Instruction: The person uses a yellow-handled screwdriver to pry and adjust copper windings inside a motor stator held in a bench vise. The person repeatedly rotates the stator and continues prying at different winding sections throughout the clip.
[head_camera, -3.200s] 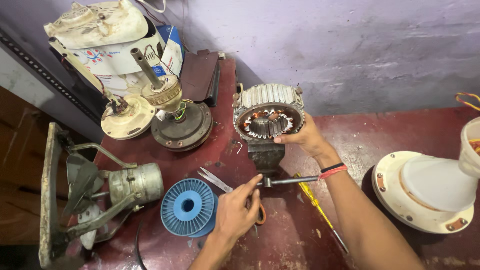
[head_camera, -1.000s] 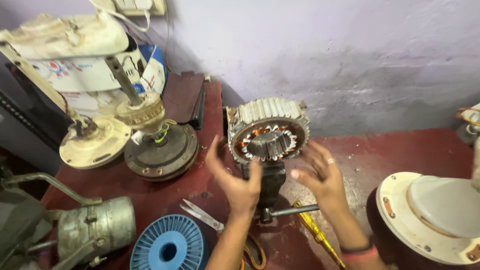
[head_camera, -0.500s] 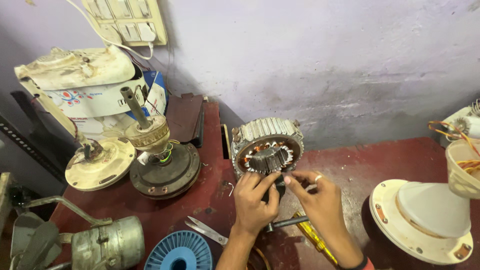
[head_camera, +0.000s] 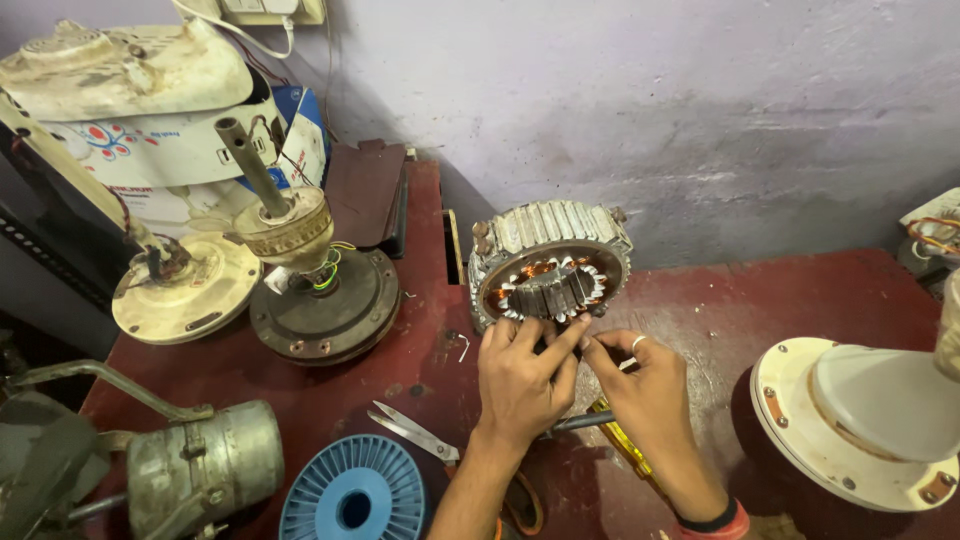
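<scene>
head view looks down on a ribbed motor stator (head_camera: 548, 262) standing on edge on the red worktop (head_camera: 760, 300), its round opening with copper windings facing the person and its axis running from the back wall toward them. the stator lies just beyond both hands, straight ahead. the left hand (head_camera: 520, 375) sits directly below the stator's lower rim, fingers bent and pinched together, index finger stretched up and to the right, touching the rim at its bottom edge. the right hand (head_camera: 650, 395), with a ring on one finger, comes in from the stator's lower right, its fingertips meeting those of the left hand at the same spot. both hands are nearly closed; whether they grip a wire or other small piece between them i cannot tell. the left hand is slightly nearer the opening.

below the stator, a screwdriver (head_camera: 585, 422) with a yellow handle lies under the wrists. scissors (head_camera: 415, 432) lie to the stator's lower left, and a blue spool (head_camera: 352, 497) lies further that way. left of the stator stands a dark fan motor base (head_camera: 325, 300) with an upright shaft.
</scene>
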